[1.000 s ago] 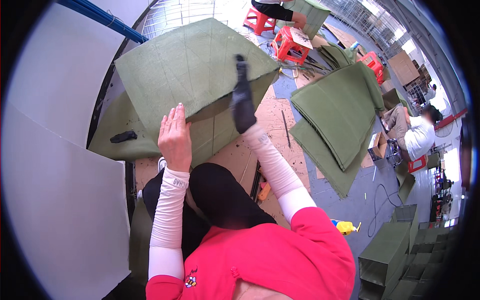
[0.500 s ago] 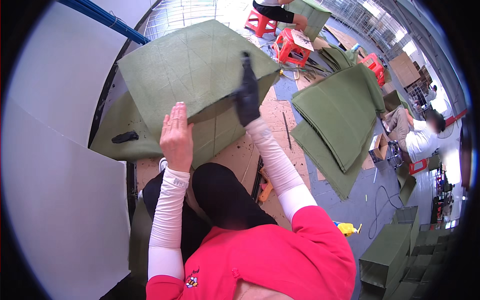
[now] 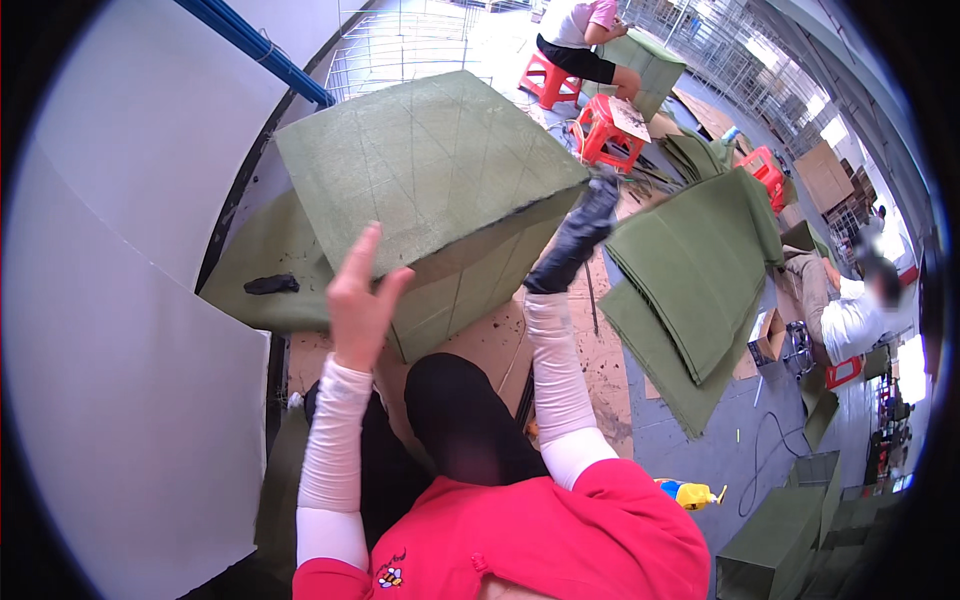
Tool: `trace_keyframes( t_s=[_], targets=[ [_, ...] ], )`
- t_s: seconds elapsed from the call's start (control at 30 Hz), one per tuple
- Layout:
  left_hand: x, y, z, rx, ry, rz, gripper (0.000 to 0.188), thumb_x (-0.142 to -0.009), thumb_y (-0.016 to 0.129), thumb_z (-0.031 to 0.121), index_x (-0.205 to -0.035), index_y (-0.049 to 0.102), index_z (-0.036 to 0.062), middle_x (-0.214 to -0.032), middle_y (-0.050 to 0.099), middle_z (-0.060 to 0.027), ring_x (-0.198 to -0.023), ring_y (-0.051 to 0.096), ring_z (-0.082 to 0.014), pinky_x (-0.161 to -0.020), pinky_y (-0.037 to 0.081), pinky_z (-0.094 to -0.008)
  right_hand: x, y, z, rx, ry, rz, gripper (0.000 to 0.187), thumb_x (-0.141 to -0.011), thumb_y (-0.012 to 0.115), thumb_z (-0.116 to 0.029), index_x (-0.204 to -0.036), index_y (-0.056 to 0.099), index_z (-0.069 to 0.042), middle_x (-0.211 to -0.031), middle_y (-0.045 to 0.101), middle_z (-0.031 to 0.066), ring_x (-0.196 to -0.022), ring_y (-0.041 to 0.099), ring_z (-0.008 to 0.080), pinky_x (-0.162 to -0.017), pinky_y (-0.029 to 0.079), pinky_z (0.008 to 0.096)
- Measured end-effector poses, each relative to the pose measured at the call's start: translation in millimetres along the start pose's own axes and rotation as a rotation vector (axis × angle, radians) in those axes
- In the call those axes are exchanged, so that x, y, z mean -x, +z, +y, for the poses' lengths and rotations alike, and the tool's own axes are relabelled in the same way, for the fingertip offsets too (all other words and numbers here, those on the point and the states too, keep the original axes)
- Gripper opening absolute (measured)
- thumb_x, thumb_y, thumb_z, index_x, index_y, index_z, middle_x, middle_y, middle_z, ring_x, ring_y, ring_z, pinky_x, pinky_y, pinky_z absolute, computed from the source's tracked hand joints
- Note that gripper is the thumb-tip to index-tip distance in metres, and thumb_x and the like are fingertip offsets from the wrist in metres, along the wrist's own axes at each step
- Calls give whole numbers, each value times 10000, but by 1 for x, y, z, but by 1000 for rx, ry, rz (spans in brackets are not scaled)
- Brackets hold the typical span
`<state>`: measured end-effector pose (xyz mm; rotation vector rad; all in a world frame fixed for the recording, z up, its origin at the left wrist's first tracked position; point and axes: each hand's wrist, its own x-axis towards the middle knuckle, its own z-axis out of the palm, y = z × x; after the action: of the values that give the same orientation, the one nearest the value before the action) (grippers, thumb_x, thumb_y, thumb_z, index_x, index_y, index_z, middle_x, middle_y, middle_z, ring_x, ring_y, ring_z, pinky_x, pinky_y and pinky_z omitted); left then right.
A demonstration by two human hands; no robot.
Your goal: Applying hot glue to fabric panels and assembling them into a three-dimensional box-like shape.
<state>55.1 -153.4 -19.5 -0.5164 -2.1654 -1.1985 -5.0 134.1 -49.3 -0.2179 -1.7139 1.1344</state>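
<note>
A large green fabric-covered box (image 3: pixel 430 160) stands in front of my knees, its flat top creased with crossing lines. My left hand (image 3: pixel 365 300) is bare and open at the box's near left corner, index finger and thumb spread apart. Whether it touches the box I cannot tell. My right hand (image 3: pixel 574 240), in a black glove, is by the right corner. Its fingers look stretched out but blurred, with nothing visible in them. A black glove (image 3: pixel 272 284) lies on green fabric (image 3: pixel 235 260) to the left of the box.
Stacked green fabric sheets (image 3: pixel 690 270) lie at right on the floor. Red stools (image 3: pixel 610 130), a seated person (image 3: pixel 580 45) and a wire rack (image 3: pixel 400 45) are beyond. Another person (image 3: pixel 850 310) sits far right. A white panel (image 3: pixel 140 350) stands left; green boxes (image 3: pixel 770 545) lie lower right.
My right hand has moved outward along the box's edge to its right corner. My left hand's fingers have spread apart. The whole view has shifted, so things appear lower and further right.
</note>
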Motion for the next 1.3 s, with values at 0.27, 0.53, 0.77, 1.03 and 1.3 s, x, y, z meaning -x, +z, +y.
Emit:
trace_keyframes(
  t_s=[0.27,0.53,0.77,1.03,1.3],
  targets=[
    [-118,-57,-159,-156,-182,88,557,-975,551,424,-1307,563,-24,-1265,616,-230,-1185,590,-352,-1010,439,-376,61,-35,87,-313,125,130,486,-1073,340,-279,-1437,361,42,-1472,416,148,-1368,383,247,-1162,272,379],
    [-207,-8,-188,-263,-111,-119,811,-964,399,624,-1442,398,-31,-1506,387,-212,-1441,298,-326,-1176,244,-387,17,31,-102,-13,-542,-215,986,-913,224,-764,-1526,221,7,-1572,260,203,-1476,201,327,-1202,103,455],
    [-171,11,-244,-497,-273,-370,935,-919,299,748,-1533,244,44,-1597,237,-140,-1488,190,-281,-1213,153,-385,59,66,-127,364,-676,-877,1099,-801,460,-792,-1483,243,42,-1505,325,264,-1430,300,391,-1179,187,523],
    [-188,18,-249,-378,-220,-341,928,-926,311,730,-1531,244,29,-1600,229,-146,-1490,183,-281,-1204,168,-376,92,79,-147,188,-692,-976,899,-909,528,-606,-1500,251,13,-1545,306,201,-1441,292,323,-1181,212,499],
    [-224,-10,-298,-508,-130,-260,845,-948,417,643,-1490,332,0,-1554,316,-194,-1465,251,-311,-1180,215,-450,60,4,-73,-273,44,140,545,-1021,432,-356,-1380,457,53,-1349,561,149,-1242,519,205,-1104,337,350]
  ],
)
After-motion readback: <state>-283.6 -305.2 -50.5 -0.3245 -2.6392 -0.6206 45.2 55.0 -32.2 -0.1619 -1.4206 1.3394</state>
